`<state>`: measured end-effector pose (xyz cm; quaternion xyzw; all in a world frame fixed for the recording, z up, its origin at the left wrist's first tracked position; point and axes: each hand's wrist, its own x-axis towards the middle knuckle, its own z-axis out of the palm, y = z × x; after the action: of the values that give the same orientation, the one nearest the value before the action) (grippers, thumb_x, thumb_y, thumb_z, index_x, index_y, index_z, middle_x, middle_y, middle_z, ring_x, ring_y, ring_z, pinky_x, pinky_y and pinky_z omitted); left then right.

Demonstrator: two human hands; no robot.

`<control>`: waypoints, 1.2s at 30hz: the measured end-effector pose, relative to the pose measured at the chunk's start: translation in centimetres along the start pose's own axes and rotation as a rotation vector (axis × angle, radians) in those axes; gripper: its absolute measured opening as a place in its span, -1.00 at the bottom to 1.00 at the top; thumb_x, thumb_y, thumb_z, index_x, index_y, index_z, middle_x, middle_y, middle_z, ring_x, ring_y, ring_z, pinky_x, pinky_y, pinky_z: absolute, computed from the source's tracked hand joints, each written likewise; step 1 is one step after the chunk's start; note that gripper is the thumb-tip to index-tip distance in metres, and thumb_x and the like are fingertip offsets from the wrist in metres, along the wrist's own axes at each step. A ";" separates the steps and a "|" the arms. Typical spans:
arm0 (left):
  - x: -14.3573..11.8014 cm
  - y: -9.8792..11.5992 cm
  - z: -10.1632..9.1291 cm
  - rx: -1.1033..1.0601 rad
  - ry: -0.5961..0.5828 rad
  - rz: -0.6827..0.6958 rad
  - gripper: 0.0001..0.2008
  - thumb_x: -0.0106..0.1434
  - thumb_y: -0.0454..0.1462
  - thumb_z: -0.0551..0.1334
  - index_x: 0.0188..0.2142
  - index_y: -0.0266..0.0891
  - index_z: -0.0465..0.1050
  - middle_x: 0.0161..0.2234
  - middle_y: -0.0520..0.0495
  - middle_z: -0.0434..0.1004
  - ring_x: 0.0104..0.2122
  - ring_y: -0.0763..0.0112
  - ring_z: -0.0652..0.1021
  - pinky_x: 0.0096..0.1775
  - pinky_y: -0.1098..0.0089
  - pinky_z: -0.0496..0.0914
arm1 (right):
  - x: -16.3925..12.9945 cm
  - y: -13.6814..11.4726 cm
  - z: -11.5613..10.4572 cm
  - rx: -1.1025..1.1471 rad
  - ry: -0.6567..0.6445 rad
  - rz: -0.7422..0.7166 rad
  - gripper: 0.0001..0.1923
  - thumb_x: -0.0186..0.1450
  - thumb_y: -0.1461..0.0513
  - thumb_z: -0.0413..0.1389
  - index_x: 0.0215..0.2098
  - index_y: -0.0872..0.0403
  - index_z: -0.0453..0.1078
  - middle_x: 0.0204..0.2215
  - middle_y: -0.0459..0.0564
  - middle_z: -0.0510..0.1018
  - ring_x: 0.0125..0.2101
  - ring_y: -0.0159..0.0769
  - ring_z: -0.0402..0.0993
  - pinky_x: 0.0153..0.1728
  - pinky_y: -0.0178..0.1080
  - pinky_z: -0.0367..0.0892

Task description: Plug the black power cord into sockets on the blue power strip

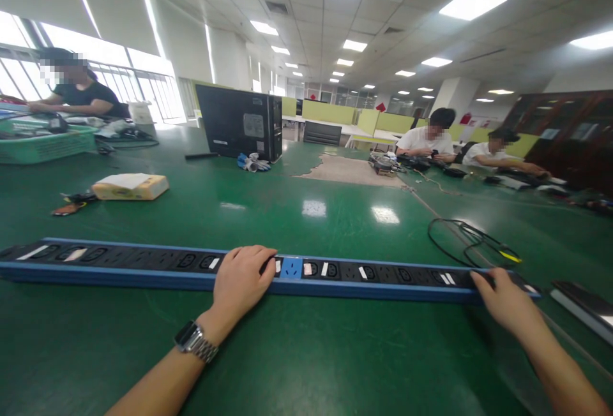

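Note:
A long blue and black power strip (352, 271) lies across the green table, its sockets facing up. Small white labels and one bright blue socket (292, 268) break up its black face. My left hand (242, 274), with a watch (195, 341) on the wrist, grips the strip just left of that blue socket; its fingers curl over the far edge. Near the strip's right end, my right hand (507, 295) holds it with the thumb on the near side and the fingers over the top. The fingertips of that hand are partly hidden.
Behind the strip are a tissue pack (130, 187), a black computer case (239, 119), gloves (253, 162) and a coiled black cable (472, 240). A green basket (48, 145) stands at left. A dark flat object (584, 307) lies at right. Several people sit around the table.

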<state>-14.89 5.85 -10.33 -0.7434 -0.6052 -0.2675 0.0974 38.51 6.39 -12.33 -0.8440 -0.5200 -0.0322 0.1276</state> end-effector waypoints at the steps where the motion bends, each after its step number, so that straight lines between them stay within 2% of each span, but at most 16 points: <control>1: 0.0 0.0 0.0 0.000 -0.002 -0.001 -0.73 0.30 -0.20 0.06 -0.18 -0.14 0.52 -0.17 -0.04 0.60 -0.13 0.23 0.52 -0.03 0.19 0.26 | -0.1 0.0 0.0 0.003 0.004 0.007 -0.37 0.28 -0.12 -0.25 -0.04 0.18 0.29 -0.31 0.27 0.56 -0.29 0.06 0.53 -0.23 -0.08 0.39; 9: 0.0 0.1 -0.1 -0.005 -0.003 -0.005 -0.73 0.30 -0.21 0.06 -0.18 -0.14 0.52 -0.17 -0.04 0.60 -0.13 0.23 0.52 -0.03 0.19 0.26 | -1.2 -0.2 0.4 0.059 0.107 0.031 -0.37 0.25 -0.17 -0.20 -0.08 0.12 0.34 -0.35 0.20 0.55 -0.35 0.01 0.53 -0.36 -0.09 0.40; 16: 0.0 0.0 -0.1 -0.009 0.000 0.000 -0.74 0.30 -0.20 0.06 -0.18 -0.14 0.52 -0.17 -0.04 0.60 -0.13 0.22 0.52 -0.03 0.19 0.26 | -1.9 -0.4 0.0 0.119 0.114 0.128 -0.31 0.23 -0.23 -0.21 -0.05 0.08 0.38 -0.36 0.17 0.57 -0.34 0.02 0.52 -0.34 -0.10 0.40; 21: 0.0 0.0 -0.1 -0.003 -0.007 0.008 -0.73 0.30 -0.21 0.06 -0.17 -0.16 0.52 -0.17 -0.05 0.60 -0.14 0.23 0.52 -0.03 0.18 0.26 | -1.4 -0.2 -0.6 0.084 0.061 0.058 -0.34 0.23 -0.18 -0.19 -0.08 0.09 0.42 -0.28 0.21 0.57 -0.27 0.08 0.51 -0.29 -0.05 0.39; 24: 0.0 -0.1 -0.1 0.006 0.001 0.013 -0.73 0.30 -0.21 0.06 -0.17 -0.16 0.52 -0.18 -0.06 0.60 -0.15 0.23 0.53 -0.04 0.18 0.27 | -0.9 0.0 -2.0 0.065 0.016 0.034 -0.34 0.24 -0.17 -0.21 -0.06 0.09 0.41 -0.28 0.23 0.57 -0.23 0.13 0.50 -0.23 0.00 0.38; 28: 0.0 0.0 -0.1 0.004 0.002 0.011 -0.73 0.30 -0.21 0.07 -0.17 -0.16 0.52 -0.18 -0.06 0.60 -0.14 0.23 0.52 -0.03 0.18 0.27 | -0.2 0.2 -6.4 0.061 0.143 0.154 -0.19 0.22 -0.24 -0.31 0.01 0.16 0.36 -0.26 0.36 0.55 -0.21 0.26 0.47 -0.26 0.06 0.36; 31: 0.0 0.0 0.0 -0.005 0.001 0.004 -0.73 0.30 -0.21 0.07 -0.17 -0.16 0.52 -0.18 -0.05 0.60 -0.14 0.22 0.52 -0.03 0.16 0.27 | -0.3 -0.6 -9.3 0.123 0.207 0.123 -0.25 0.21 -0.24 -0.28 -0.02 0.09 0.36 -0.31 0.28 0.57 -0.25 0.25 0.48 -0.27 0.07 0.35; 33: 0.0 -0.1 0.0 -0.011 -0.001 0.002 -0.74 0.29 -0.21 0.07 -0.18 -0.16 0.52 -0.18 -0.05 0.60 -0.14 0.22 0.52 -0.03 0.15 0.28 | -1.1 -1.9 -9.7 0.218 0.180 0.057 -0.36 0.23 -0.20 -0.22 -0.09 0.05 0.37 -0.41 0.20 0.59 -0.33 0.15 0.49 -0.30 0.02 0.35; 36: 0.0 -0.3 0.0 -0.032 0.013 0.007 -0.75 0.30 -0.21 0.09 -0.17 -0.16 0.51 -0.19 -0.06 0.60 -0.14 0.21 0.52 -0.03 0.13 0.29 | -3.2 -4.5 -7.5 0.363 0.142 -0.027 -0.47 0.20 -0.17 -0.09 -0.22 0.05 0.39 -0.50 0.09 0.58 -0.43 -0.01 0.49 -0.38 -0.09 0.34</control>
<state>-15.16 5.92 -10.36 -0.7453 -0.5975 -0.2816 0.0906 33.66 3.67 -4.88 -0.7955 -0.5183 0.0008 0.3138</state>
